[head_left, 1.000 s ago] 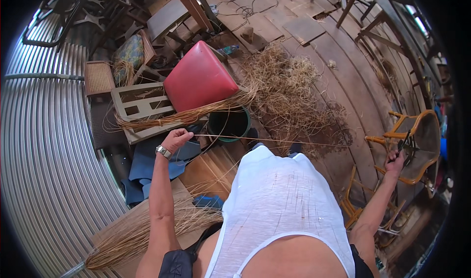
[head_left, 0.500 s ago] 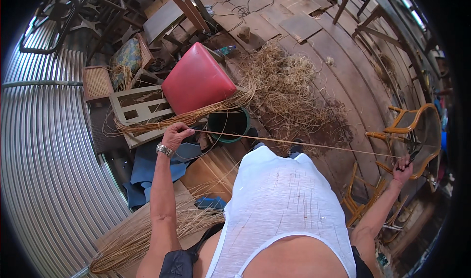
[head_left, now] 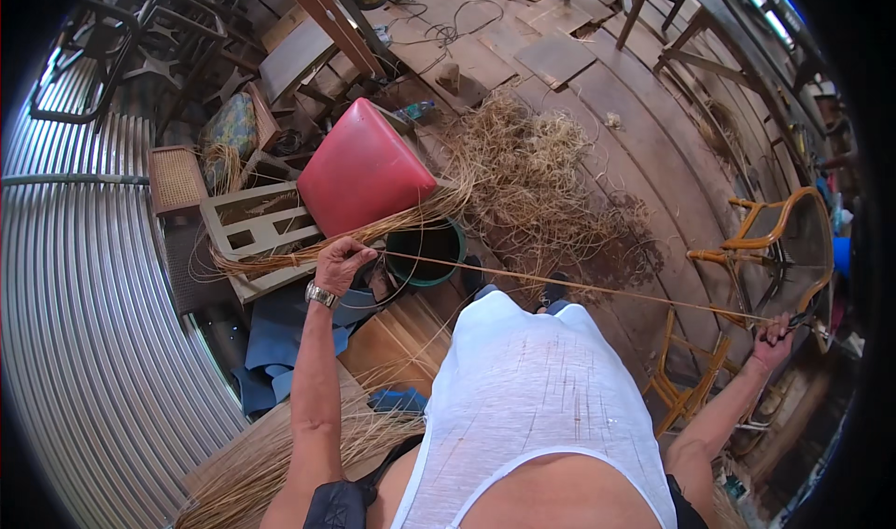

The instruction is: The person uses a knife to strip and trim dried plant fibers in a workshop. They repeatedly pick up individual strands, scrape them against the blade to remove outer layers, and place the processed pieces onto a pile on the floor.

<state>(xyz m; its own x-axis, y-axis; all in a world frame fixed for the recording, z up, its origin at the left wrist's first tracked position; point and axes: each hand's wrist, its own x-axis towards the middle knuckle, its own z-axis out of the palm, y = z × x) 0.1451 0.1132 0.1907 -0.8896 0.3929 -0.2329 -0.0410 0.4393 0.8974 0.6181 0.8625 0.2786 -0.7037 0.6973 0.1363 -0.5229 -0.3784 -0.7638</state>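
A long, thin cane strip (head_left: 560, 280) stretches nearly straight between my two hands, across and in front of my white top. My left hand (head_left: 342, 266), with a metal watch on its wrist, pinches the strip's left end between thumb and fingers. Far to the right, my right hand (head_left: 772, 342) is closed around the strip's other end. A dark tool (head_left: 799, 321) shows at that hand's fingers, too small to name surely. Just right of the left hand, a green-rimmed bucket (head_left: 463, 254) stands under the strip.
A red padded seat (head_left: 364, 170) and a bundle of cane strips (head_left: 280, 260) lie ahead left. Tangled cane shavings (head_left: 523, 156) cover the wooden floor ahead. Rattan chairs (head_left: 793, 235) stand at right, corrugated metal (head_left: 84, 296) at left, more cane strips (head_left: 271, 464) lower left.
The view has shifted slightly, so the surroundings sit a little lower and to the left. Both hands keep the strip stretched; my right hand appears slightly lower and farther right.
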